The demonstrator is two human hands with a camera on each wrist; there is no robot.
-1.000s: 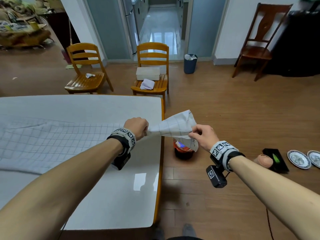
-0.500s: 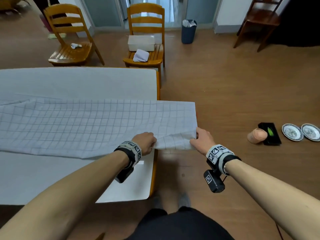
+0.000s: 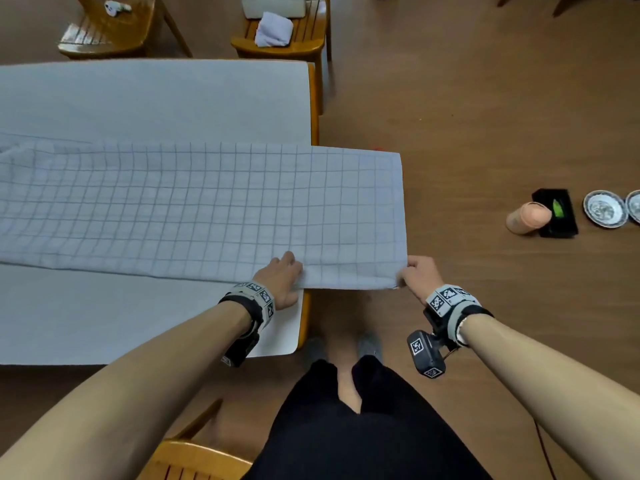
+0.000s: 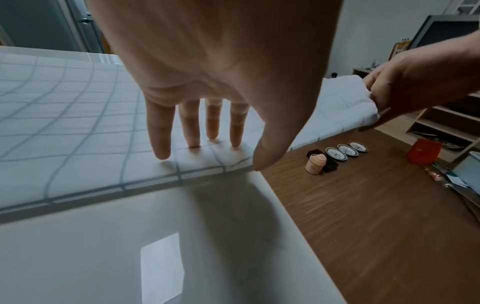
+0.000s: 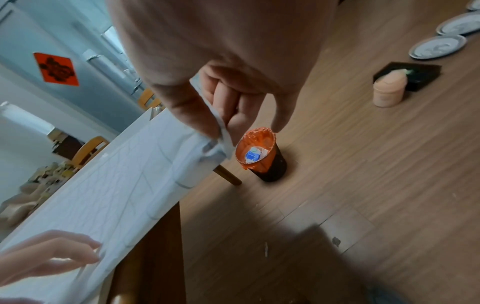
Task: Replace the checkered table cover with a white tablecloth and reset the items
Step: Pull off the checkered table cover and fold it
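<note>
The checkered cover [image 3: 194, 206] lies as a long folded band across the white table [image 3: 138, 98], and its right end hangs out past the table's edge over the floor. My left hand [image 3: 287, 268] rests on the band's near edge; in the left wrist view its fingers [image 4: 192, 131] are straight, tips touching the cloth. My right hand [image 3: 407, 271] pinches the near right corner in the air, the cloth caught between thumb and fingers [image 5: 233, 121]. A folded white cloth [image 3: 273, 29] lies on a chair at the back.
On the floor to the right stand a peach jar [image 3: 528, 218], a black tray [image 3: 557, 216] and patterned plates [image 3: 604, 209]. A bin with an orange bag [image 5: 257, 152] stands under the hanging cloth end. Wooden chairs [image 3: 107, 36] stand behind the table, another one [image 3: 194, 459] near me.
The bunched cloth end has been pulled flat into a wide band and drawn toward me. My left hand's fingers went from curled on the cloth to straight. The view has tilted down.
</note>
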